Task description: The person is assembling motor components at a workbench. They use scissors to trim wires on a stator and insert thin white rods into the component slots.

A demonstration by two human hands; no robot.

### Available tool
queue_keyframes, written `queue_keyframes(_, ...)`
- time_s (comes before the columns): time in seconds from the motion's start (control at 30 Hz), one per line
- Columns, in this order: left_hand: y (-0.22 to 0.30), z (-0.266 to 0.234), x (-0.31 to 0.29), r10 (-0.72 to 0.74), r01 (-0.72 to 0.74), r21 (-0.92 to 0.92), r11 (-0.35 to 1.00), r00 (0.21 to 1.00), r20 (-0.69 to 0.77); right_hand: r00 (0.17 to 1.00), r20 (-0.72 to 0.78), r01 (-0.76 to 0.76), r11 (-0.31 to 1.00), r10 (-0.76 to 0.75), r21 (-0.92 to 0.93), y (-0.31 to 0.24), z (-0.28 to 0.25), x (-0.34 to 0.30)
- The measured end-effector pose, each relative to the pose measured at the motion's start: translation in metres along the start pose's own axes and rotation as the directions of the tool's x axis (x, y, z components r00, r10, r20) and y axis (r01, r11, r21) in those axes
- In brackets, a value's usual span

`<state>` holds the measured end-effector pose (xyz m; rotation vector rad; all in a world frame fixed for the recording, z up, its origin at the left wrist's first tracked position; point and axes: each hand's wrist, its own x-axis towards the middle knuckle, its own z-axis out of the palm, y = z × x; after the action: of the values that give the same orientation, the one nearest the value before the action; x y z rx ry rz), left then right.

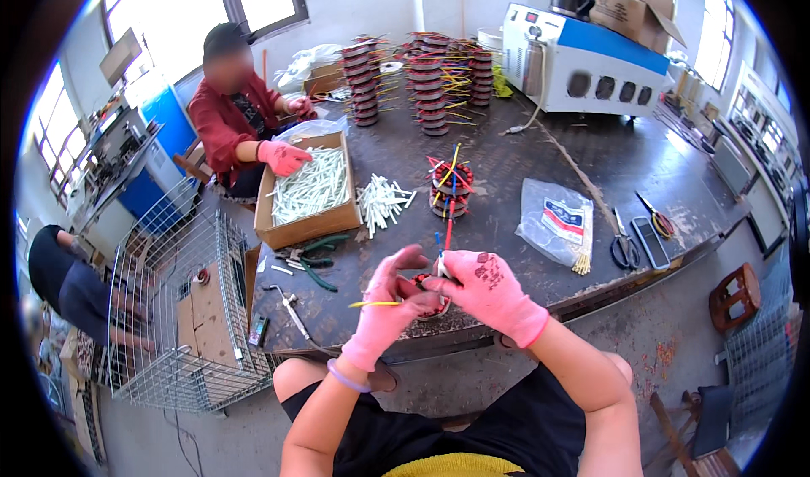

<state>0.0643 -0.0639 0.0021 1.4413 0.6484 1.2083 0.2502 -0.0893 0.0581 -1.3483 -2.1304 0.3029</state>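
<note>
Holding coil (435, 307) between both hands, over table's (540, 285) near edge. Left hand (381, 315): fingers curled round coil. Right hand (496, 291): thumb and finger look pinched on red wire (450, 224), which points up from the fingertips; contact partly hidden. Yellow wire (373, 304) sticks out left. Judgement: steady coil with left, work only right fingertips, pinch close to the wire's root, don't tug windings, let yellow wire stay clear of the palm. Farther out: two-coil stack (451, 200) ahead, loose sleeves (386, 203) left of it, pliers (317, 279) and torch (293, 317) nearer; best not sweep elbows there.
</note>
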Motion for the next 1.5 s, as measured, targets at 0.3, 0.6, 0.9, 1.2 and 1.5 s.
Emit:
queue_keyframes(0.3, 0.025, 0.014, 0.025, 0.055, -0.092, 0.341, 0.936, 0.992, 0.115, 0.998, 0.046, -0.036, 0.999, 0.035, 0.014, 0.038, 0.067, -0.022)
queue_keyframes(0.6, 0.019, 0.02, 0.028, 0.006, -0.004, 0.101, 0.995, 1.0, -0.023, 0.987, 0.087, -0.138, 0.989, 0.134, 0.052, 0.044, 0.076, -0.017)
queue_keyframes(0.9, 0.017, 0.026, 0.031, -0.005, 0.003, 0.085, 0.996, 1.0, 0.018, 0.975, 0.079, -0.219, 0.963, 0.209, 0.16, 0.061, 0.08, -0.025)
queue_keyframes(1.2, 0.005, 0.027, 0.036, 0.11, -0.111, 0.147, 0.983, 0.994, 0.013, 0.986, -0.029, -0.163, 0.986, 0.164, 0.046, 0.058, 0.106, -0.028)
queue_keyframes(1.5, 0.012, 0.011, 0.036, -0.062, 0.064, 0.081, 0.995, 0.998, -0.025, 0.938, 0.195, -0.334, 0.9, 0.288, 0.28, 0.056, 0.08, -0.027)
